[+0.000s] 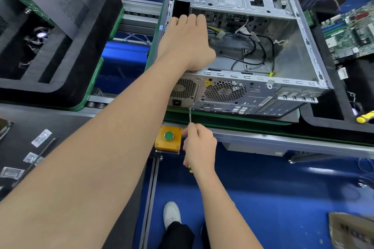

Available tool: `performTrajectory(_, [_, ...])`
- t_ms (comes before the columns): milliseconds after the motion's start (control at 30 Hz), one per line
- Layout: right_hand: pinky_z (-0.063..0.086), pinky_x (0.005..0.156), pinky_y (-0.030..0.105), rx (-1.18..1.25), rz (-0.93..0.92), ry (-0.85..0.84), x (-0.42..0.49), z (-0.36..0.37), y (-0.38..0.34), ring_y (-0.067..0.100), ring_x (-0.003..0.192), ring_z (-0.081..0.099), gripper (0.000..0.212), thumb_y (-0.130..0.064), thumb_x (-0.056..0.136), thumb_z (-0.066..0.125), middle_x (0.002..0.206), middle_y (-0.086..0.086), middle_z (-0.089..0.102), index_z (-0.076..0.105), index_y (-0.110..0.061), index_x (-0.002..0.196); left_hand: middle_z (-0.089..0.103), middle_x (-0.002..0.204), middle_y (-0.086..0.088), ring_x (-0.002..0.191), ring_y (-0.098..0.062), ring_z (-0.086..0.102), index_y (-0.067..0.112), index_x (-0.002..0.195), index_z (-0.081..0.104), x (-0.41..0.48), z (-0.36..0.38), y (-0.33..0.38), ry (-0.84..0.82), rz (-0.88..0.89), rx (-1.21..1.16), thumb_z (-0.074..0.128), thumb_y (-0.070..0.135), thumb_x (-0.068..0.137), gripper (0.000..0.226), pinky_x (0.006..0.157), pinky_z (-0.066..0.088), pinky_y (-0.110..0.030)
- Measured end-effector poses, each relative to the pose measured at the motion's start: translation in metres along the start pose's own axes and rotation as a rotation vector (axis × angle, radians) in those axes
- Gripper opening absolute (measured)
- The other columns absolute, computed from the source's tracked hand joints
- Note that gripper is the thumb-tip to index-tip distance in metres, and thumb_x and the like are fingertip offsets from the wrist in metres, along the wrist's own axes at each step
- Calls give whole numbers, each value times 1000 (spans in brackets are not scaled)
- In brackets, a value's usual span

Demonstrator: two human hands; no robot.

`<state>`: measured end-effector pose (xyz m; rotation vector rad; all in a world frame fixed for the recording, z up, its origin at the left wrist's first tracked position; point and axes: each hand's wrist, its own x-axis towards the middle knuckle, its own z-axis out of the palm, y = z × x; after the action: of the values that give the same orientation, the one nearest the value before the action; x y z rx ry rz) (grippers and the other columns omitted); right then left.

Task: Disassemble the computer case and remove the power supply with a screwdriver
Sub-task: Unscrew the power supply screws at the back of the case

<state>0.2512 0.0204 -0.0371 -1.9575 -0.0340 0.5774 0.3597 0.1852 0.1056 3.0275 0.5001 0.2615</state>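
Note:
An open grey computer case lies on its side on a green-edged pallet, its rear panel facing me. The power supply sits in the near left corner, showing its mesh grille and socket. My left hand reaches into the case above the power supply with fingers curled down over it; what the fingers touch is hidden. My right hand grips a screwdriver with a yellow handle end. Its thin shaft points up to a screw at the rear panel's lower edge, beside the power supply.
A yellow box with a green button sits just left of my right hand. A motherboard lies at the right, with a second yellow screwdriver below it. A black tray with a grey panel stands at the left. Loose cables lie inside the case.

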Motion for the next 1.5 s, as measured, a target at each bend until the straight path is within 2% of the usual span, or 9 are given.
performTrajectory(167, [39,42,27,469,272,-320,6,-18,-4,23,39,42,27,-17,91,53,67,9,52,72,-12,72,47,129,-5,119,-30,45,25,131,49,-8,-6,0,-3,46,-100,52,42,84,50,108,32,-45])
performTrajectory(300, [51,54,30,796,346,-539,3,-25,4,18,57,52,25,-28,106,54,74,3,51,65,-18,86,52,125,5,129,-23,44,38,107,67,-21,-12,0,-10,161,-174,42,55,91,34,119,17,-55])
performTrajectory(500, [23,26,19,1356,561,-795,0,-27,11,7,27,31,36,-33,114,38,55,-3,41,61,-10,98,42,154,15,157,-28,-7,51,121,65,-40,-5,-9,-275,323,-78,-3,92,81,89,120,-10,-62])
performTrajectory(600, [20,25,20,1249,517,-742,2,-26,10,7,26,29,36,-32,113,41,55,-3,40,66,-11,97,46,149,21,157,-29,-8,53,120,63,-37,-5,-10,-281,324,-79,3,96,79,84,120,-11,-63])
performTrajectory(800, [21,36,24,530,209,-395,-1,-19,4,18,38,23,32,-28,112,38,62,6,40,58,-9,97,51,143,18,157,-31,-6,50,117,66,-38,-3,-5,-294,300,-66,6,94,81,82,120,-11,-63])
performTrajectory(967, [43,45,37,-325,-161,-49,-7,-7,1,23,58,52,29,-31,113,34,74,7,58,49,-16,94,56,138,15,157,-31,-3,44,108,71,-39,-4,-3,-301,271,-51,9,92,83,82,120,-9,-64])
performTrajectory(1067, [52,56,41,-577,-211,98,-9,1,3,26,65,59,21,-31,114,34,76,6,58,46,-18,102,58,133,12,157,-32,-2,39,101,72,-39,-4,-2,-293,272,-38,9,91,84,84,121,-8,-64])
performTrajectory(1267, [49,55,38,-528,-211,151,-10,6,3,27,67,61,28,-34,113,36,76,5,61,53,-18,98,61,129,11,157,-30,1,37,95,74,-38,-3,-4,-272,267,-33,8,93,81,87,122,-6,-62])
performTrajectory(1500, [40,46,29,283,165,-261,1,-21,-1,21,42,45,34,-21,99,42,67,7,59,74,-11,96,63,128,12,157,-27,3,39,100,75,-39,-4,-3,-251,260,-47,11,94,79,88,123,-5,-59])
